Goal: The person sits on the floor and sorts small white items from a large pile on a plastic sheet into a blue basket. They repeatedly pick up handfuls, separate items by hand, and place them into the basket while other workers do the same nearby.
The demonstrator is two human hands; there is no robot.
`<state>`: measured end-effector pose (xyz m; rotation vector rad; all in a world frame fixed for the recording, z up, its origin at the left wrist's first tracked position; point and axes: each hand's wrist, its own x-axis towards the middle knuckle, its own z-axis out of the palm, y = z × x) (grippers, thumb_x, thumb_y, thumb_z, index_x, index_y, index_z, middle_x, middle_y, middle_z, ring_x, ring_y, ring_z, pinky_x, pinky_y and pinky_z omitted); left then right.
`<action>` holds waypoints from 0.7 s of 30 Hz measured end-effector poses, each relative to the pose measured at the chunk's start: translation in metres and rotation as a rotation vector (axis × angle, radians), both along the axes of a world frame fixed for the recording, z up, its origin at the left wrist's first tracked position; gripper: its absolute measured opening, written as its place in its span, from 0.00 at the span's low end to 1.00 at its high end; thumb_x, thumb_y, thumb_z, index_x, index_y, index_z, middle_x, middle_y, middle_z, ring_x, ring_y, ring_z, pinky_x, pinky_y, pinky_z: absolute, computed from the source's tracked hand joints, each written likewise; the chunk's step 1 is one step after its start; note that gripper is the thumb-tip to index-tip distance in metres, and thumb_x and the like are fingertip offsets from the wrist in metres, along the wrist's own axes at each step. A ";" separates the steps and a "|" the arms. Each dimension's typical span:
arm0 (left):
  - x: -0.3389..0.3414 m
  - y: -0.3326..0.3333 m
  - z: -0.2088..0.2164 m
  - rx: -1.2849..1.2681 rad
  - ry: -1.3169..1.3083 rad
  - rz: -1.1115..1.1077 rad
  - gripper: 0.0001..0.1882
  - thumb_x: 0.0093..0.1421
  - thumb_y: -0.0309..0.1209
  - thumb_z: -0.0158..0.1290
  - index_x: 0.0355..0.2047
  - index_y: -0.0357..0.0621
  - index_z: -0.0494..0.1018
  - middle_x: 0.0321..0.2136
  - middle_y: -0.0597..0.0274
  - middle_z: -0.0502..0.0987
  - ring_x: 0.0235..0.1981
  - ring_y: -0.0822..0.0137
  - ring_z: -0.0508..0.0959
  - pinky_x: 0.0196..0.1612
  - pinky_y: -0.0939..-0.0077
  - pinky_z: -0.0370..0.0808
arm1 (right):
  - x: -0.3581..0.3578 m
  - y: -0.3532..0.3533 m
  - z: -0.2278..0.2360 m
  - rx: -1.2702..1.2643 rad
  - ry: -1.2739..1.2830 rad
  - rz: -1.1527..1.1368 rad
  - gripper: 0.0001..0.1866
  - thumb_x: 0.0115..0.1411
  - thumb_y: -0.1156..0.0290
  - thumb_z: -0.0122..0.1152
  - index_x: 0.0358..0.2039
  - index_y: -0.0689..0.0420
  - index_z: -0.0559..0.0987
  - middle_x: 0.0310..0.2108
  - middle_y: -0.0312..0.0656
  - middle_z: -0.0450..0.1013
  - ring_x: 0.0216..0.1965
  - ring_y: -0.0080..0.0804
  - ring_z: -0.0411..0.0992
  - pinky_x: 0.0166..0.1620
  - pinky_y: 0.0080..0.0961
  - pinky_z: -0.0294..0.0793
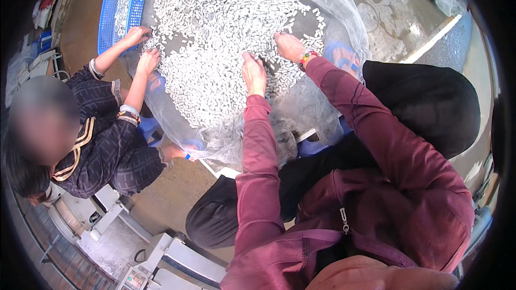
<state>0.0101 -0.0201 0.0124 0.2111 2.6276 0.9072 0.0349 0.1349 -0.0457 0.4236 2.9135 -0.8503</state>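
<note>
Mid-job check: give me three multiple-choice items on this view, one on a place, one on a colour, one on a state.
1. Where does the blue basket lie?
A. upper left, beside the heap
B. on the wearer's lap
C. at the far right

2. What colour are the wearer's sleeves?
A. yellow
B. maroon
C. white

3. How are the wearer's left hand and right hand?
A. both closed round a tool
B. raised clear of everything
C. palms down, fingers spread on the small white pieces

Answers:
1 A: the basket sits at the upper left edge of the mesh sheet, near the co-worker's hands.
2 B: both forearms reaching in from below are maroon.
3 C: both hands lie flat among the pieces, with nothing gripped.
</note>
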 end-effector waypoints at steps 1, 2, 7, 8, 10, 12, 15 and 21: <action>0.000 -0.001 0.005 0.027 -0.057 0.028 0.14 0.56 0.26 0.48 0.42 0.36 0.61 0.24 0.42 0.75 0.28 0.49 0.77 0.35 0.61 0.72 | 0.003 -0.002 0.001 -0.139 -0.014 -0.028 0.10 0.48 0.76 0.54 0.33 0.62 0.74 0.33 0.55 0.74 0.37 0.54 0.73 0.40 0.39 0.74; -0.002 -0.002 0.009 0.078 -0.077 0.054 0.15 0.56 0.24 0.48 0.44 0.36 0.61 0.23 0.44 0.75 0.27 0.52 0.77 0.33 0.64 0.73 | 0.008 -0.003 0.003 -0.268 -0.011 -0.071 0.10 0.47 0.76 0.56 0.32 0.62 0.74 0.31 0.56 0.74 0.37 0.55 0.73 0.40 0.40 0.73; -0.023 -0.015 0.015 0.572 -0.265 0.307 0.24 0.58 0.17 0.45 0.55 0.35 0.55 0.28 0.52 0.76 0.26 0.70 0.76 0.29 0.78 0.75 | 0.024 0.006 0.015 -1.391 -0.074 -0.519 0.07 0.52 0.73 0.60 0.31 0.62 0.77 0.26 0.38 0.74 0.28 0.28 0.71 0.31 0.24 0.69; -0.028 -0.019 0.014 0.714 -0.341 0.377 0.24 0.58 0.17 0.45 0.55 0.34 0.55 0.28 0.51 0.76 0.25 0.69 0.75 0.30 0.78 0.75 | 0.028 0.011 0.017 -1.617 -0.059 -0.514 0.07 0.55 0.72 0.58 0.32 0.62 0.76 0.28 0.36 0.73 0.28 0.23 0.68 0.30 0.21 0.67; -0.036 -0.023 0.012 1.080 -0.536 0.523 0.18 0.58 0.19 0.46 0.49 0.33 0.62 0.30 0.52 0.75 0.27 0.67 0.75 0.32 0.76 0.76 | 0.035 0.022 0.023 -1.965 -0.074 -0.563 0.07 0.57 0.74 0.56 0.36 0.62 0.75 0.34 0.38 0.72 0.29 0.20 0.66 0.30 0.18 0.65; -0.041 -0.020 0.011 1.453 -0.675 0.658 0.10 0.57 0.21 0.47 0.41 0.35 0.68 0.30 0.57 0.74 0.31 0.69 0.75 0.34 0.75 0.75 | 0.038 0.029 0.030 -2.097 -0.004 -0.629 0.10 0.58 0.74 0.55 0.38 0.65 0.73 0.32 0.39 0.71 0.33 0.25 0.69 0.35 0.19 0.70; -0.052 -0.001 0.016 1.673 -0.767 0.569 0.05 0.53 0.24 0.47 0.31 0.41 0.70 0.30 0.61 0.73 0.34 0.64 0.74 0.39 0.67 0.74 | 0.034 0.041 0.042 -2.141 -0.006 -0.562 0.08 0.59 0.73 0.52 0.36 0.64 0.71 0.33 0.41 0.71 0.36 0.31 0.71 0.41 0.25 0.73; -0.089 0.057 0.023 0.136 -0.100 0.089 0.18 0.51 0.41 0.57 0.34 0.38 0.71 0.31 0.53 0.75 0.35 0.58 0.76 0.38 0.58 0.73 | 0.009 0.046 0.033 -0.887 -0.125 -0.333 0.16 0.52 0.70 0.54 0.41 0.64 0.72 0.26 0.42 0.73 0.30 0.35 0.72 0.34 0.30 0.73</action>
